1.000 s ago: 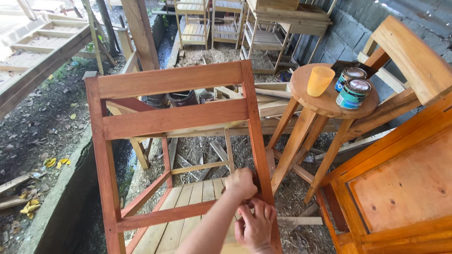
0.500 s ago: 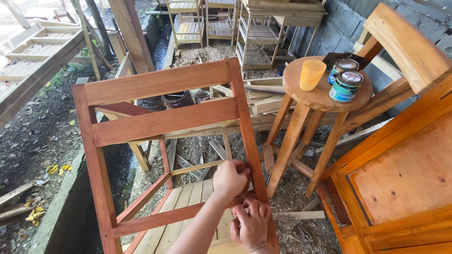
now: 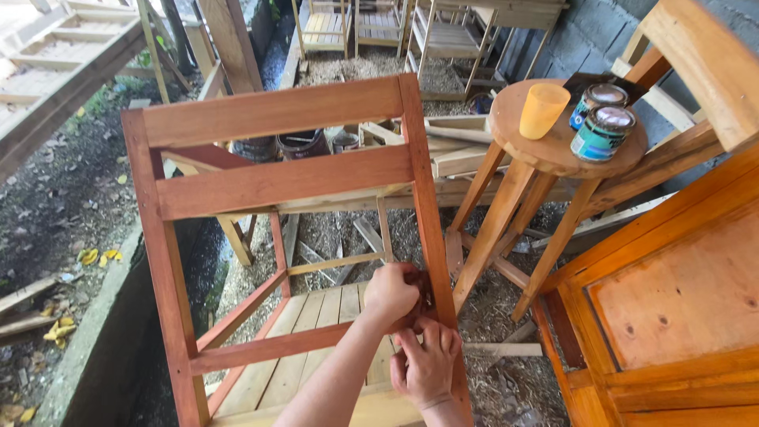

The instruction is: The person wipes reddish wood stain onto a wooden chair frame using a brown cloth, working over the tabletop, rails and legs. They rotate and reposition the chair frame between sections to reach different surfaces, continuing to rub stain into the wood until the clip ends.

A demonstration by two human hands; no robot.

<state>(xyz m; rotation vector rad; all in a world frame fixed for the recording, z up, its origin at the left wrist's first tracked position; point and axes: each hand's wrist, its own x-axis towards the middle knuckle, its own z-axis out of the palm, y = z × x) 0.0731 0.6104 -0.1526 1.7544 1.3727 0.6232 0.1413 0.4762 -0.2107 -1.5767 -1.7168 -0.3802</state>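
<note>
Both hands sit lower on the right post than half a second ago; view has drifted slightly, chair frame sits further left in view.

Left hand (image 3: 390,294) is fisted, fingers curled tight together, pressed against the inner face of the reddish-brown chair frame (image 3: 277,182) right where the lower side rail meets the right post. Cannot tell what it grips, if anything; something dark shows just beside the knuckles, too hidden to identify.

Right hand (image 3: 425,365) is just below, touching the same post, fingers (image 3: 411,344) together and pointing up along the wood, not pinching anything visible.

Chair frame stands upright in centre view, two back slats across the top, pale slatted seat below.

Round wooden stool (image 3: 545,150) is to the right, near the frame, carrying an orange plastic cup (image 3: 542,111) and two paint tins (image 3: 601,130) side by side. Orange-stained wooden panel (image 3: 680,300) fills the lower right. Sawdust-covered floor (image 3: 490,300) beneath.
</note>
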